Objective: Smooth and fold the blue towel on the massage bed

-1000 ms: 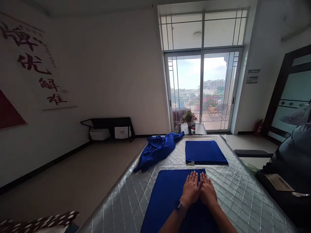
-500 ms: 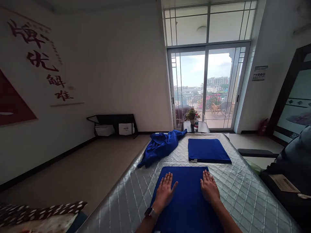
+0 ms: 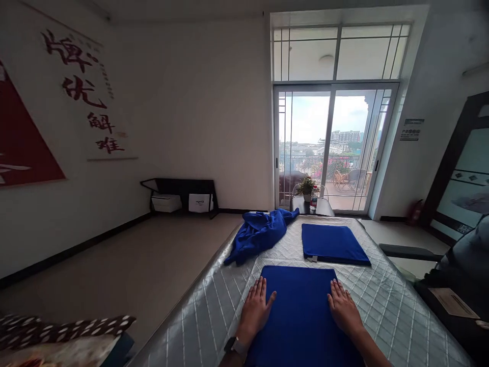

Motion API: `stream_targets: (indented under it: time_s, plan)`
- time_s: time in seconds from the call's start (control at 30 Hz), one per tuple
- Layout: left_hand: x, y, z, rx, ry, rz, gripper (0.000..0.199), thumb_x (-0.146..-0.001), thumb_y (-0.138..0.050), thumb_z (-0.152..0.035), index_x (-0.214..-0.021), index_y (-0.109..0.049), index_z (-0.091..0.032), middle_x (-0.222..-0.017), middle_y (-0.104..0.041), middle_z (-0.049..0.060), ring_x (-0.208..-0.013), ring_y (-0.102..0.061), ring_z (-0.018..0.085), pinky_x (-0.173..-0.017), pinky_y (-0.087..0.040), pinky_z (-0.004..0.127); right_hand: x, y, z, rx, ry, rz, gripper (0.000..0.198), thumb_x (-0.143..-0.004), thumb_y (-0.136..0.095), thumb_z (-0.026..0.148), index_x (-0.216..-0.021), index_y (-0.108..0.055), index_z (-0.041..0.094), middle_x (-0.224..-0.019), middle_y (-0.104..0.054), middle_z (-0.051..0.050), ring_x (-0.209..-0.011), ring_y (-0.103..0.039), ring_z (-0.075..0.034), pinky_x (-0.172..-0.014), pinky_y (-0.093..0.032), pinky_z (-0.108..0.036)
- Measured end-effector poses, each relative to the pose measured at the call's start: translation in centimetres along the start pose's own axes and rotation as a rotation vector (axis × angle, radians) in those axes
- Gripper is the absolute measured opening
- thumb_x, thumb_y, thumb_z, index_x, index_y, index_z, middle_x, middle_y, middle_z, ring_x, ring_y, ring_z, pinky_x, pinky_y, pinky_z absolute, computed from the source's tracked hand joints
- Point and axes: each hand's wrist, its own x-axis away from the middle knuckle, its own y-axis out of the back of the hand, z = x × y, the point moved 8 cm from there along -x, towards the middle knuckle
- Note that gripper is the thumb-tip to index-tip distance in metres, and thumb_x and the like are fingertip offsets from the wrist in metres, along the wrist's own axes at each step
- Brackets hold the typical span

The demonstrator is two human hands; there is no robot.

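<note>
A flat, folded blue cloth (image 3: pixel 300 316) lies in front of me on the silver quilted mattress (image 3: pixel 385 295). My left hand (image 3: pixel 255 308) rests palm down on its left edge, fingers stretched out and thumb apart. Along the right edge my right hand (image 3: pixel 344 306) lies flat, fingers extended forward. Neither hand grips anything. Beyond the right hand is a second folded blue cloth (image 3: pixel 335 243) with a white tag on its near edge. A crumpled blue cloth (image 3: pixel 262 232) sits at the far left of the mattress.
Past the mattress, a small dark table (image 3: pixel 323 206) carries a potted plant (image 3: pixel 306 187) and a bottle (image 3: pixel 314 199). A black chair armrest (image 3: pixel 410 252) stands at the right. Polka-dot fabric (image 3: pixel 64 329) lies at the lower left. A black rack (image 3: pixel 183 186) stands by the wall.
My hands have moved outward from the top of the near cloth to its side edges and slightly toward me. The camera view has shifted a little.
</note>
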Motion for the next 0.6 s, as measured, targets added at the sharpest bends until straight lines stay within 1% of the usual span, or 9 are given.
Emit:
stream_targets:
  time_s: [0.13,0.23,0.37,0.47,0.6]
  plan:
    - [-0.2,0.0,0.2,-0.006,0.009,0.023,0.085,-0.101,-0.018,-0.066,-0.156,-0.035,-0.003,-0.164,-0.032,0.02,-0.152,-0.032,0.029,-0.124,-0.03,0.046,1.6,0.0,-0.6,-0.031,0.032,-0.019,0.066,-0.1,-0.02,0.038,-0.158,-0.031,0.009,-0.166,-0.027,-0.008,-0.155,-0.02,-0.021,-0.126,-0.018,-0.042]
    - [-0.3,0.2,0.5,0.001,0.023,0.02,0.082,-0.101,-0.021,-0.066,-0.155,-0.038,-0.006,-0.164,-0.033,0.019,-0.151,-0.032,0.028,-0.124,-0.031,0.044,2.3,-0.4,-0.9,-0.031,0.036,-0.005,0.068,-0.1,-0.018,0.041,-0.158,-0.03,0.007,-0.166,-0.027,-0.01,-0.154,-0.021,-0.022,-0.126,-0.019,-0.043]
    - [-0.5,0.8,1.6,0.035,0.07,0.0,0.08,-0.101,-0.025,-0.066,-0.154,-0.041,-0.008,-0.163,-0.037,0.018,-0.152,-0.032,0.03,-0.124,-0.031,0.046,2.4,-1.0,-1.1,-0.04,0.034,0.012,0.069,-0.099,-0.02,0.042,-0.158,-0.029,0.008,-0.166,-0.027,-0.009,-0.154,-0.021,-0.022,-0.126,-0.019,-0.042]
    - [-0.6,1.2,2.5,0.074,0.106,0.021,0.079,-0.101,-0.025,-0.064,-0.154,-0.042,-0.007,-0.162,-0.039,0.018,-0.152,-0.031,0.03,-0.124,-0.03,0.047,2.2,-1.1,-1.4,-0.044,0.025,0.025,0.069,-0.099,-0.021,0.041,-0.158,-0.03,0.008,-0.166,-0.027,-0.009,-0.155,-0.021,-0.022,-0.127,-0.019,-0.043]
    - [-0.9,1.5,3.3,0.121,0.114,0.016,0.072,-0.102,-0.028,-0.059,-0.151,-0.047,-0.01,-0.16,-0.043,0.015,-0.152,-0.033,0.028,-0.125,-0.029,0.047,2.3,-1.0,-1.6,-0.037,0.024,0.043,0.068,-0.098,-0.021,0.04,-0.158,-0.03,0.009,-0.167,-0.026,-0.008,-0.155,-0.02,-0.023,-0.127,-0.019,-0.044]
